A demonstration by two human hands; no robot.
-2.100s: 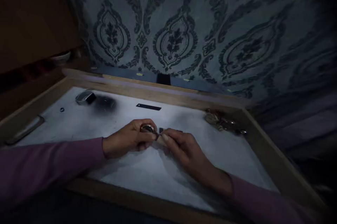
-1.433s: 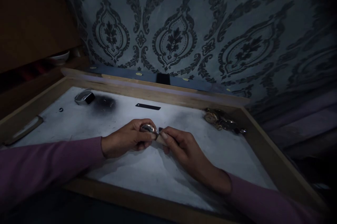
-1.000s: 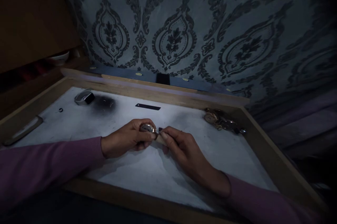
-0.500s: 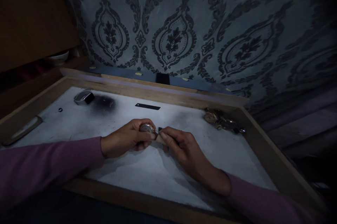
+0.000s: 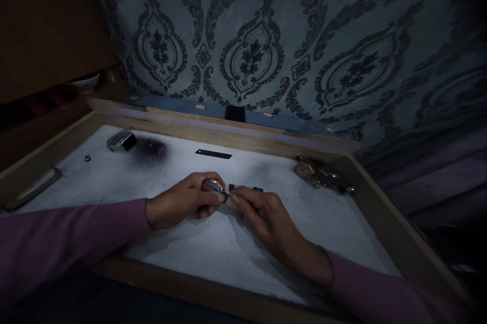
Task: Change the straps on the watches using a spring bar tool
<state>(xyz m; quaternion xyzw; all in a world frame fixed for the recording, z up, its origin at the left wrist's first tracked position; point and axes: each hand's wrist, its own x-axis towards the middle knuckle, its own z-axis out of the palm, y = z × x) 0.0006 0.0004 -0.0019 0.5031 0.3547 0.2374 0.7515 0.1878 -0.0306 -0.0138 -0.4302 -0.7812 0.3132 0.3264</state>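
Observation:
Near the middle of the tray, my left hand (image 5: 190,194) is closed around a round metal watch case (image 5: 213,186), thumb pressed along its near edge. My right hand (image 5: 262,212) pinches a thin metal tool (image 5: 228,193) whose tip meets the right side of the watch case. Most of that tool is hidden by my fingers, so its kind is unclear. A small dark piece (image 5: 258,189) shows just behind my right knuckles. Farther back lies a flat black blade-shaped strip (image 5: 213,154).
The white-floored wooden tray (image 5: 353,177) has raised rims. A smartwatch (image 5: 122,140) sits at back left, near a dark smudge and a small black ring (image 5: 87,158). Several metal watches (image 5: 319,173) are piled at back right. A curved strap-like piece (image 5: 36,188) rests at far left.
My right hand has shifted very slightly down, and the dark piece behind its knuckles now shows. The left hand and watch case stay nearly still.

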